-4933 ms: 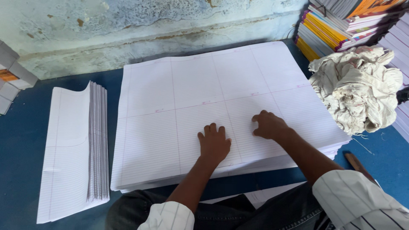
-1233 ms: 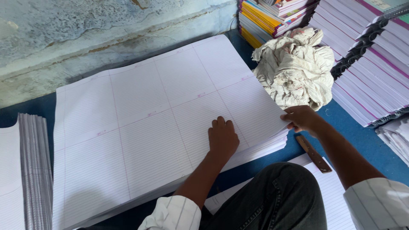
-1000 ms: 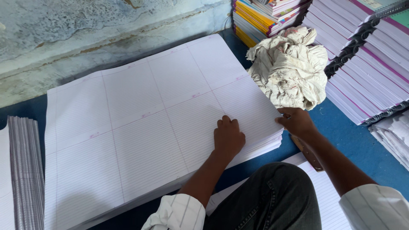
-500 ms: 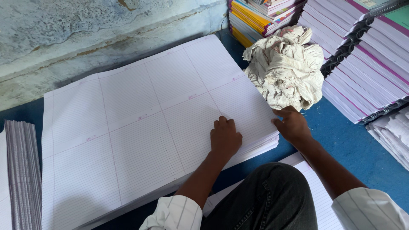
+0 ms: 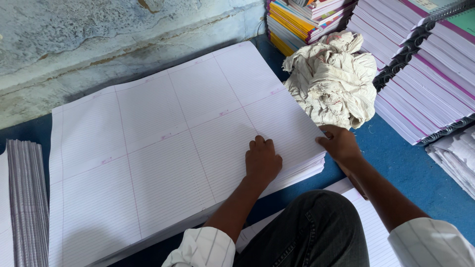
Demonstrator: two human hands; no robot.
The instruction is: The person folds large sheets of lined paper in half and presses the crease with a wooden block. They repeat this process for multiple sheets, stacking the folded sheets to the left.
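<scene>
Head view: left hand flat on ruled sheet stack, right hand pinching its right edge.

A worn wall and a blue surface

The weathered pale blue wall runs at 12 o'clock; the blue surface shows at 4 o'clock, in soft daylight.

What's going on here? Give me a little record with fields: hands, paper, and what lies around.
left hand: left hand lies flat, palm down, on the top sheet
right hand: right hand grips the right edge of the paper stack
paper stack: paper stack, large white ruled sheets with pink margin lines, lying on the blue surface
cloth: crumpled white cloth just beyond the right hand
left side: folded sheets stacked on edge
right side: notebook piles, some spiral bound
behind: worn wall
</scene>
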